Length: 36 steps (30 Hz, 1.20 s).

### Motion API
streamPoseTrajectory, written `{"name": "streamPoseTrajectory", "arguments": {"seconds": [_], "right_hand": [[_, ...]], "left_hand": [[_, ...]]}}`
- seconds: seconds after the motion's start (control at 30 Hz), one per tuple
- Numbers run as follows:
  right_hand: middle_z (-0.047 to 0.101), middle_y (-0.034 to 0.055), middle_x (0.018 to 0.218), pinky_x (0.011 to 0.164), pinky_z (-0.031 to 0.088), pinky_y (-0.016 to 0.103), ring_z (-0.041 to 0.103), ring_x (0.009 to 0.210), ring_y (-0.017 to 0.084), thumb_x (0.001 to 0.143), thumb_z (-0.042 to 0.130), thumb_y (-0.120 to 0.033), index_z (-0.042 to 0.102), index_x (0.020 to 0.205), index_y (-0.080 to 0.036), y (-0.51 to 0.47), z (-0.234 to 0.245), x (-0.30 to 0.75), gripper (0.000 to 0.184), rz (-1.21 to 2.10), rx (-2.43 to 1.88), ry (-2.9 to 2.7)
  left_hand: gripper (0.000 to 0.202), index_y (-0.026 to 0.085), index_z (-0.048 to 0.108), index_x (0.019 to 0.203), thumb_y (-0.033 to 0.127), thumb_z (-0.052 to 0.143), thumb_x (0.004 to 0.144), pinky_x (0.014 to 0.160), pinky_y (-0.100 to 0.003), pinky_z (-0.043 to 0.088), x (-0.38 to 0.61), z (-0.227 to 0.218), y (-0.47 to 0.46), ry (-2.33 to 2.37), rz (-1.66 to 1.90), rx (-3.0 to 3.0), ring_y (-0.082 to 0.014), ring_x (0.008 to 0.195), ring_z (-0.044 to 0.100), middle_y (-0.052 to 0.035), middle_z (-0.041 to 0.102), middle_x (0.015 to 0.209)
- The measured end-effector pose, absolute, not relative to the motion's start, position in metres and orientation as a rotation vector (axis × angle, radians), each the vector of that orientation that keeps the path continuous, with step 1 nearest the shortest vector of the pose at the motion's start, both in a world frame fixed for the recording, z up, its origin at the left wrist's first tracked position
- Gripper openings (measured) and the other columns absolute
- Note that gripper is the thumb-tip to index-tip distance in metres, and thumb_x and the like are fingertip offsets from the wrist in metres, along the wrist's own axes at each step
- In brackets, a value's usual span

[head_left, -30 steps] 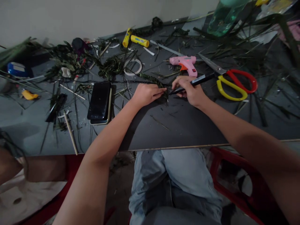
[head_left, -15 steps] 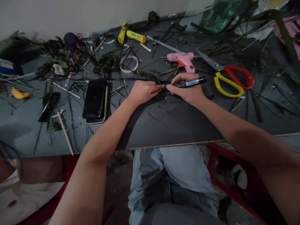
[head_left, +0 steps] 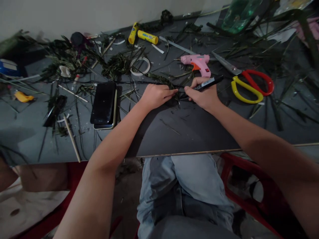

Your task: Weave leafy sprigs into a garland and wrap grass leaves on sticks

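My right hand [head_left: 203, 93] is closed around a black marker [head_left: 205, 84], which slants up to the right. The marker's lower end is hidden by the fingers, just above a dark strip of leaf [head_left: 181, 89]. To its left, my left hand [head_left: 157, 95] presses the same strip to the table with its fingers together. Part of the strip runs under that hand, beside a dark braided leaf piece [head_left: 160, 79]. A small gap lies between the two hands. Beyond the right hand lies a pink glue gun [head_left: 200, 63].
Scissors [head_left: 246, 79] with red and yellow handles lie to the right. Two stacked phones [head_left: 103, 103], a white tape ring [head_left: 140, 66] and a wooden stick [head_left: 71, 137] are left. Yellow glue sticks [head_left: 147, 36] lie behind. Leaf scraps cover much of the table.
My right hand with the marker has shifted right, away from the left fingertips, and the marker tilts up more steeply. My left hand stays on the strip. The whole view has shifted slightly.
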State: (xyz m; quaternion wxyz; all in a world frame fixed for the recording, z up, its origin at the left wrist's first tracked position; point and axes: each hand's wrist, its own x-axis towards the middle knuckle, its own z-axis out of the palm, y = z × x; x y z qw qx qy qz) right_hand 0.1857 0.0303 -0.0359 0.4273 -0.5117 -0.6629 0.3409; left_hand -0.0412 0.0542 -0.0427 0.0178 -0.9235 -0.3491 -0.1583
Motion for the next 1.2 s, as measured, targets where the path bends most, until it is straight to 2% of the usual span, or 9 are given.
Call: {"name": "streamPoseTrajectory", "arguments": {"seconds": [0.2,0.33,0.5,0.8,1.03,1.2], "right_hand": [[0.052,0.0011,0.054,0.048,0.047,0.033,0.057,0.05,0.017,0.081,0.071,-0.043,0.043,0.062,-0.023,0.032,-0.036,0.187,0.04,0.858,-1.268,-1.703],[0.054,0.0007,0.053,0.046,0.045,0.032,0.053,0.045,0.015,0.08,0.071,-0.043,0.044,0.06,-0.023,0.032,-0.034,0.187,0.04,0.891,-1.257,-1.685],[0.053,0.0009,0.054,0.047,0.047,0.031,0.057,0.051,0.016,0.081,0.071,-0.047,0.043,0.064,-0.023,0.033,-0.037,0.188,0.041,0.88,-1.267,-1.71],[0.052,0.0018,0.056,0.049,0.048,0.032,0.058,0.054,0.017,0.082,0.071,-0.041,0.042,0.064,-0.022,0.033,-0.037,0.187,0.04,0.865,-1.269,-1.708],[0.053,0.0009,0.058,0.048,0.048,0.032,0.056,0.052,0.015,0.084,0.071,-0.052,0.043,0.066,-0.023,0.03,-0.032,0.188,0.044,0.913,-1.228,-1.65],[0.055,-0.0014,0.053,0.042,0.039,0.027,0.049,0.043,0.011,0.072,0.081,-0.06,0.047,0.063,-0.023,0.031,-0.026,0.19,0.051,0.885,-1.156,-1.45]], "left_hand": [[0.042,0.023,0.073,0.124,0.039,0.039,0.105,0.059,-0.027,0.033,-0.04,-0.041,0.053,-1.075,-0.471,-2.886,-0.0158,0.074,0.067,-0.0072,0.074,0.084],[0.043,0.022,0.074,0.124,0.04,0.038,0.105,0.059,-0.028,0.035,-0.04,-0.04,0.053,-1.087,-0.461,-2.884,-0.016,0.073,0.067,-0.0079,0.074,0.084],[0.041,0.023,0.075,0.123,0.038,0.042,0.104,0.057,-0.027,0.031,-0.041,-0.041,0.054,-1.058,-0.505,-2.875,-0.0145,0.072,0.066,-0.0067,0.075,0.083],[0.039,0.026,0.071,0.128,0.036,0.042,0.104,0.066,-0.028,0.036,-0.04,-0.041,0.054,-1.131,-0.445,-2.901,-0.0163,0.076,0.066,-0.0062,0.073,0.083],[0.043,0.026,0.073,0.126,0.044,0.039,0.105,0.063,-0.027,0.033,-0.041,-0.039,0.054,-1.09,-0.462,-2.904,-0.0155,0.074,0.065,-0.0059,0.072,0.082],[0.041,0.026,0.07,0.131,0.041,0.041,0.105,0.064,-0.027,0.036,-0.038,-0.034,0.051,-1.133,-0.399,-2.918,-0.0168,0.077,0.066,-0.0064,0.072,0.083]]}}
